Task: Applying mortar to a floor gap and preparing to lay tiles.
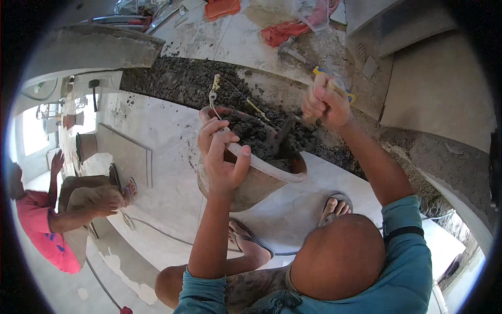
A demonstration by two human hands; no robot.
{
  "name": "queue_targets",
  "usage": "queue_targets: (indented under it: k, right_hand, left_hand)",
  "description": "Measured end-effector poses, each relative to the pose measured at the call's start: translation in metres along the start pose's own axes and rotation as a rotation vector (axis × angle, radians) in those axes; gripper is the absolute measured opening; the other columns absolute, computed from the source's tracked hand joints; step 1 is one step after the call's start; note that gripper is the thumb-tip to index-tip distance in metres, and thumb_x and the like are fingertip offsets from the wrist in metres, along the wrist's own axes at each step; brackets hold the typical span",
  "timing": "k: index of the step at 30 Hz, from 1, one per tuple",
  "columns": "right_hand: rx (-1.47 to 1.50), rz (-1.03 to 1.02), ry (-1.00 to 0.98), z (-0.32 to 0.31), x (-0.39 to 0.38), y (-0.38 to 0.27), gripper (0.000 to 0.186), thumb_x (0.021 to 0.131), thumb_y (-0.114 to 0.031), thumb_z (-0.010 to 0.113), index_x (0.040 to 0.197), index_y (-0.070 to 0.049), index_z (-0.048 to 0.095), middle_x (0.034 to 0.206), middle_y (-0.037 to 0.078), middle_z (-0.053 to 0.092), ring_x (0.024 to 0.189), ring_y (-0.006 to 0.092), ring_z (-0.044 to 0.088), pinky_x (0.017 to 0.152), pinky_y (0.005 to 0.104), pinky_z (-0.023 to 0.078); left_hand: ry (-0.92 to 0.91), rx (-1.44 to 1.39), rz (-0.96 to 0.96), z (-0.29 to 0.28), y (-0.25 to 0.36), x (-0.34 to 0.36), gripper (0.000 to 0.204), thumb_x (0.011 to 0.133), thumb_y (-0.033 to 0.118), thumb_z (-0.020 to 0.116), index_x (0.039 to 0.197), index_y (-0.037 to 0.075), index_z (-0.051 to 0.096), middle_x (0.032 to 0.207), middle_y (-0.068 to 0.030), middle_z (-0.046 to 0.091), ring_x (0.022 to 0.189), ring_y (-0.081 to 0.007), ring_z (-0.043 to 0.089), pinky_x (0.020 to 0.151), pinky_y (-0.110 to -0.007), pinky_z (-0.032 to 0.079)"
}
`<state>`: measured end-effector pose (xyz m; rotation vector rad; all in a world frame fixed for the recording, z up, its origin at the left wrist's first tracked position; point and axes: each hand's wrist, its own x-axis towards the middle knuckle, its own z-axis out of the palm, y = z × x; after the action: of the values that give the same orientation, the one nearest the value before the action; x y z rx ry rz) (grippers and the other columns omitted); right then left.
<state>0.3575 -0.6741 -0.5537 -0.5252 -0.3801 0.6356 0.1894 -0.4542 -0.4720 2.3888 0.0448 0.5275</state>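
My left hand (pixel 222 152) is wrapped over the near rim of a tilted bucket (pixel 246 191), fingers curled across its edge. Dark, wet mortar (pixel 248 131) fills much of the bucket. My right hand (pixel 327 102) grips the wooden handle of a trowel (pixel 286 133); its metal part reaches down into the mortar, which hides the tip. The bucket's wire handle (pixel 213 99), with rope tied to it, stands up at the far left of the rim. Beyond my right hand lies a hammer (pixel 295 52), its yellow-marked handle partly hidden behind the hand.
A strip of spread mortar (pixel 178 78) runs behind the bucket. Pale tiles (pixel 157 120) cover the floor, crossed by a cable (pixel 162 233). At left sits another person in a pink shirt (pixel 47 230), near a second bucket (pixel 86 146). Red cloth (pixel 285 34) lies at the back.
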Motion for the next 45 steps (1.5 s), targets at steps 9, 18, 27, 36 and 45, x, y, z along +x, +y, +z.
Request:
queue_targets:
  k: [9,18,27,36,45]
  right_hand:
    - [-0.297,-0.318,0.141,0.035,0.06,0.085,0.019,0.09,-0.013,0.062,0.074,-0.008,0.052,0.059,0.002,0.048,0.053,0.0138,0.045,0.056,0.033,0.039]
    - [0.134,0.054,0.054,-0.03,0.01,0.055,0.025,0.089,-0.019,0.06,0.072,-0.01,0.044,0.056,-0.001,0.042,0.051,0.0138,0.041,0.054,0.0323,0.036]
    - [-0.198,-0.534,0.001,0.001,0.062,0.015,0.022,0.093,-0.02,0.056,0.075,-0.008,0.051,0.06,-0.001,0.049,0.053,0.013,0.051,0.054,0.0299,0.044]
    - [0.126,0.101,0.006,0.014,0.025,0.077,0.022,0.085,-0.007,0.061,0.069,-0.006,0.046,0.057,0.003,0.049,0.049,0.0114,0.045,0.048,0.0279,0.036]
    - [-0.069,0.277,-0.204,0.016,0.017,-0.021,0.026,0.086,-0.014,0.062,0.069,-0.008,0.044,0.055,0.0,0.043,0.048,0.0099,0.042,0.048,0.0269,0.033]
  left_hand:
    - [-0.008,-0.014,0.013,0.003,-0.003,0.004,0.027,0.084,0.027,0.064,0.088,0.002,0.055,0.119,-0.0185,0.051,0.12,-0.0363,0.046,0.107,-0.05,0.031]
    - [0.007,-0.023,-0.001,0.002,-0.012,0.01,0.032,0.087,0.032,0.06,0.088,0.001,0.054,0.115,-0.0202,0.051,0.118,-0.036,0.047,0.106,-0.049,0.031]
    - [-0.014,-0.038,-0.002,0.006,-0.004,0.009,0.022,0.079,0.021,0.063,0.089,0.003,0.055,0.116,-0.0179,0.05,0.117,-0.0377,0.045,0.108,-0.053,0.03]
    - [-0.009,0.001,0.03,0.006,-0.004,0.008,0.037,0.089,0.036,0.06,0.088,0.0,0.054,0.115,-0.0197,0.052,0.122,-0.0407,0.047,0.107,-0.052,0.031]
    - [0.029,-0.027,0.056,0.01,-0.006,0.007,0.037,0.09,0.036,0.06,0.089,0.0,0.055,0.115,-0.0198,0.053,0.124,-0.0411,0.047,0.107,-0.053,0.031]
